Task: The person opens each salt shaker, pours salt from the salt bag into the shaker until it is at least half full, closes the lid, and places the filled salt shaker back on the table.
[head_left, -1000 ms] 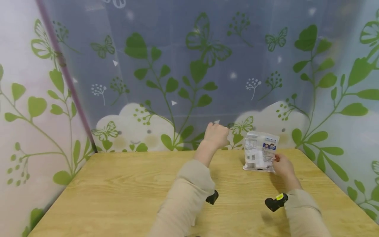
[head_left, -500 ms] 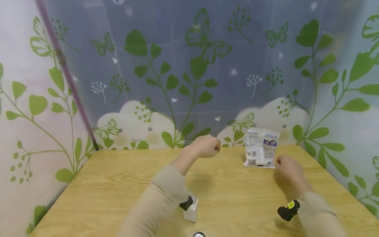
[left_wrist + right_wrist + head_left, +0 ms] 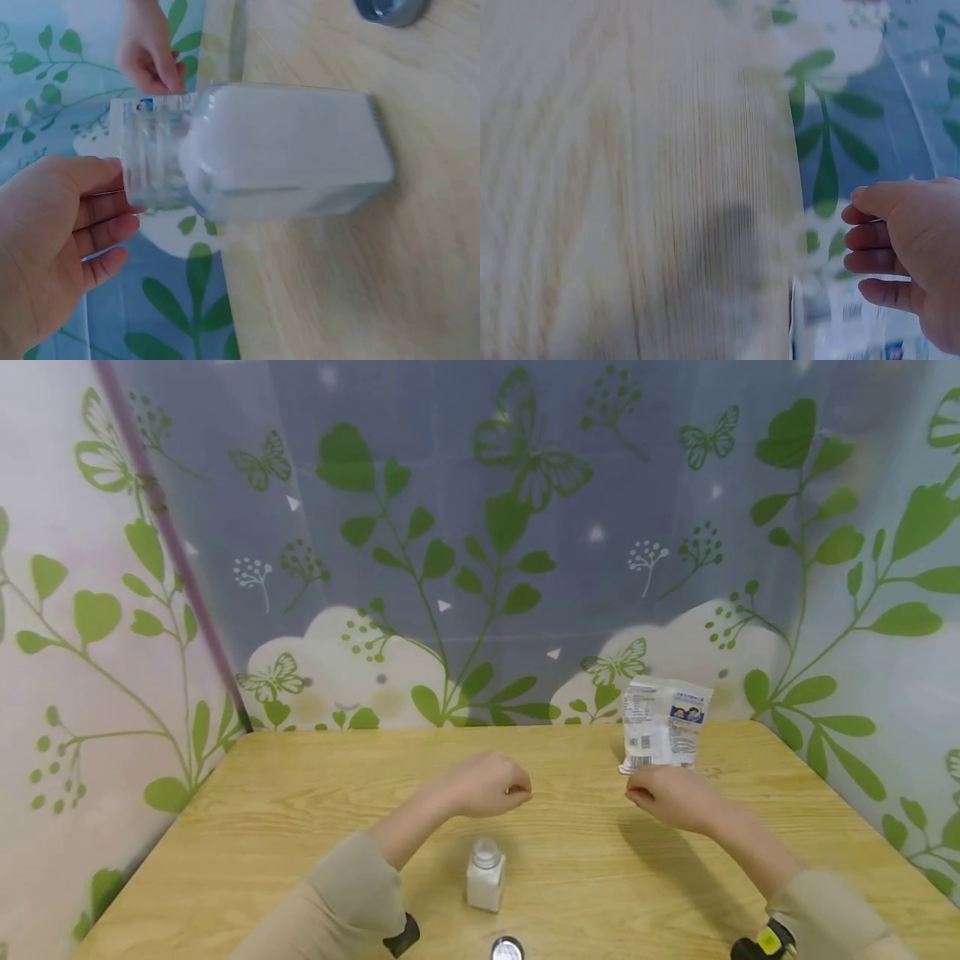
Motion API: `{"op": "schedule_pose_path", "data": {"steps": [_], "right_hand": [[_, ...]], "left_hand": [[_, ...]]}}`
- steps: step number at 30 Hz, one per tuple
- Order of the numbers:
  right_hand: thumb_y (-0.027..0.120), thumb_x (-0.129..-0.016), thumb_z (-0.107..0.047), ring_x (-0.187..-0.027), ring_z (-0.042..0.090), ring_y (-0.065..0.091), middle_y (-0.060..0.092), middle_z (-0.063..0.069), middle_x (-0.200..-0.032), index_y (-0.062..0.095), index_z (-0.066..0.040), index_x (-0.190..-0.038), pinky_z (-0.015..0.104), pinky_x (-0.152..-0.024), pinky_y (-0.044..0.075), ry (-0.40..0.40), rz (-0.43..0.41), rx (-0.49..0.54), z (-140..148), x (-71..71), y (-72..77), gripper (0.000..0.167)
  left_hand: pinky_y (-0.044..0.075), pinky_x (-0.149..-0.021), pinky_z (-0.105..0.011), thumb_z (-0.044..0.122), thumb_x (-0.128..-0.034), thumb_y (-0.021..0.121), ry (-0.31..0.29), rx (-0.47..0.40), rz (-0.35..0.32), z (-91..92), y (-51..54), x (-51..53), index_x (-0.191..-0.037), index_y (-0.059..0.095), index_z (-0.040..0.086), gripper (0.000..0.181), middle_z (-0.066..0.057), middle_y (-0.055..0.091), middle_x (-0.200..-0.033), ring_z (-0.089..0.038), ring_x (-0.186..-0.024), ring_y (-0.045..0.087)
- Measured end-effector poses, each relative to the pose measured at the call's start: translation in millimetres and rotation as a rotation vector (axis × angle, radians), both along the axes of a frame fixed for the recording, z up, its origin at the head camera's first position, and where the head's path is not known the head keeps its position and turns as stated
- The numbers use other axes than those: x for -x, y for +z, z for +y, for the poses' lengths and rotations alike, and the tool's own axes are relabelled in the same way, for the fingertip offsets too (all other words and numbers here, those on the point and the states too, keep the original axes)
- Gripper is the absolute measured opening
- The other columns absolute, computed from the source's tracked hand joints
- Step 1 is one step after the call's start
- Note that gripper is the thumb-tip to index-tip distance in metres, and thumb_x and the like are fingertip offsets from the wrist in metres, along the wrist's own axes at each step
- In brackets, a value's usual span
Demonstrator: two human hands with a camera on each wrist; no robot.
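Observation:
A square glass jar (image 3: 485, 878) full of white powder stands upright on the table without its lid. My left hand (image 3: 491, 785) hovers behind it with loosely curled fingers and nothing in them; in the left wrist view the fingertips (image 3: 112, 229) overlap the jar's neck in sight, but the head view shows them apart. The right hand (image 3: 675, 795) hangs in front of a white printed bag (image 3: 666, 722), whose lower edge it partly hides. Its fingers (image 3: 870, 261) are loosely bent and hold nothing. A round lid (image 3: 507, 949) lies nearer me than the jar.
The wooden table (image 3: 315, 777) ends at a wall curtain (image 3: 420, 527) printed with leaves and butterflies. Another patterned curtain (image 3: 885, 635) borders the right side. Each wrist carries a dark camera, the right camera (image 3: 765, 939) having a yellow label.
My right hand has let go of the bag's edge and moved left in front of it. The left hand has come down and back toward me, revealing the jar and lid.

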State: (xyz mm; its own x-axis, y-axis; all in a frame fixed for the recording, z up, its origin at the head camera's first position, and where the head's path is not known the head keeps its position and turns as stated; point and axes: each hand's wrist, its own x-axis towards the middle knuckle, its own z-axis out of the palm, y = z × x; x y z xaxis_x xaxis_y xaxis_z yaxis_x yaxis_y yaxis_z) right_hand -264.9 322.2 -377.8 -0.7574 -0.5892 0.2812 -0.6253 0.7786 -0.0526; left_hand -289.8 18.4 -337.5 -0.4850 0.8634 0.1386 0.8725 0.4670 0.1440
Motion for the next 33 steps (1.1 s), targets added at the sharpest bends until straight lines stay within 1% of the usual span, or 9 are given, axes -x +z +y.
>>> {"op": "schedule_pose_path", "data": {"steps": [6, 8, 12, 14, 18, 21, 25, 28, 33], "right_hand": [[0.069, -0.081, -0.012, -0.063, 0.000, 0.046, 0.050, -0.013, -0.073, 0.060, -0.019, -0.078, 0.019, -0.053, 0.040, 0.149, -0.015, 0.016, -40, -20.4, 3.3, 0.011], [0.070, -0.081, -0.015, -0.065, 0.001, 0.049, 0.052, -0.010, -0.077, 0.061, -0.019, -0.081, 0.018, -0.054, 0.041, 0.188, -0.023, 0.022, -51, -26.2, 3.8, 0.010], [0.071, -0.081, -0.018, -0.070, 0.005, 0.055, 0.057, -0.006, -0.083, 0.063, -0.017, -0.088, 0.017, -0.057, 0.044, 0.277, -0.024, 0.024, -70, -36.1, 3.9, 0.011], [0.071, -0.080, -0.019, -0.071, 0.005, 0.056, 0.058, -0.005, -0.085, 0.063, -0.016, -0.089, 0.017, -0.060, 0.045, 0.320, -0.015, 0.014, -78, -40.8, 3.1, 0.012], [0.072, -0.079, -0.025, -0.073, 0.002, 0.054, 0.057, -0.008, -0.087, 0.065, -0.016, -0.092, 0.016, -0.061, 0.045, 0.393, 0.013, -0.027, -94, -52.6, 1.5, 0.018], [0.072, -0.079, -0.028, -0.074, -0.001, 0.052, 0.056, -0.010, -0.090, 0.064, -0.016, -0.095, 0.014, -0.061, 0.043, 0.453, 0.006, -0.057, -105, -62.4, 1.2, 0.022], [0.067, -0.083, -0.033, -0.079, -0.003, 0.050, 0.054, -0.010, -0.096, 0.063, -0.016, -0.103, 0.009, -0.064, 0.040, 0.537, -0.079, -0.094, -121, -74.9, 0.4, 0.026], [0.062, -0.087, -0.038, -0.082, -0.004, 0.049, 0.054, -0.010, -0.099, 0.062, -0.018, -0.107, 0.007, -0.067, 0.039, 0.594, -0.116, -0.125, -133, -82.7, -3.6, 0.029], [0.057, -0.090, -0.039, -0.083, -0.005, 0.048, 0.054, -0.012, -0.099, 0.061, -0.022, -0.110, 0.006, -0.067, 0.038, 0.660, -0.066, -0.185, -150, -89.4, -15.3, 0.026]], "left_hand": [[0.041, -0.063, -0.021, 0.019, -0.0933, 0.055, 0.043, -0.092, -0.051, -22.1, -11.7, -5.2, -0.084, 0.068, 0.011, 0.018, 0.007, 0.059, -0.074, -0.005, -0.065, 0.049], [0.043, -0.064, -0.022, 0.019, -0.0932, 0.055, 0.056, -0.104, -0.016, -29.9, -16.1, -6.5, -0.086, 0.068, 0.010, 0.018, 0.005, 0.061, -0.076, -0.006, -0.067, 0.052], [0.046, -0.069, -0.028, 0.015, -0.0896, 0.059, 0.090, -0.106, 0.110, -47.3, -24.5, -9.1, -0.085, 0.068, 0.010, 0.012, 0.003, 0.064, -0.080, -0.011, -0.073, 0.057], [0.045, -0.077, -0.034, 0.011, -0.0861, 0.060, 0.126, -0.085, 0.115, -56.5, -27.6, -12.0, -0.089, 0.069, 0.010, 0.010, 0.001, 0.066, -0.086, -0.015, -0.081, 0.059], [0.036, -0.092, -0.047, 0.009, -0.0777, 0.061, 0.208, -0.017, 0.009, -72.0, -31.9, -21.6, -0.106, 0.067, 0.012, 0.029, 0.000, 0.064, -0.106, -0.022, -0.104, 0.053], [0.032, -0.095, -0.048, 0.012, -0.0748, 0.061, 0.230, 0.010, -0.072, -78.2, -35.6, -28.7, -0.116, 0.062, 0.014, 0.041, 0.001, 0.060, -0.114, -0.023, -0.110, 0.049], [0.029, -0.098, -0.048, 0.017, -0.0751, 0.065, 0.201, 0.021, -0.176, -80.7, -39.5, -36.7, -0.126, 0.054, 0.014, 0.052, 0.000, 0.056, -0.121, -0.022, -0.115, 0.046], [0.030, -0.099, -0.047, 0.029, -0.0757, 0.071, 0.169, 0.013, -0.242, -81.5, -42.5, -40.3, -0.132, 0.048, 0.012, 0.063, -0.002, 0.055, -0.124, -0.022, -0.117, 0.046], [0.039, -0.094, -0.035, 0.041, -0.0728, 0.075, 0.135, -0.046, -0.308, -79.8, -52.7, -40.5, -0.133, 0.044, 0.009, 0.075, -0.001, 0.057, -0.120, -0.017, -0.111, 0.051]]}}
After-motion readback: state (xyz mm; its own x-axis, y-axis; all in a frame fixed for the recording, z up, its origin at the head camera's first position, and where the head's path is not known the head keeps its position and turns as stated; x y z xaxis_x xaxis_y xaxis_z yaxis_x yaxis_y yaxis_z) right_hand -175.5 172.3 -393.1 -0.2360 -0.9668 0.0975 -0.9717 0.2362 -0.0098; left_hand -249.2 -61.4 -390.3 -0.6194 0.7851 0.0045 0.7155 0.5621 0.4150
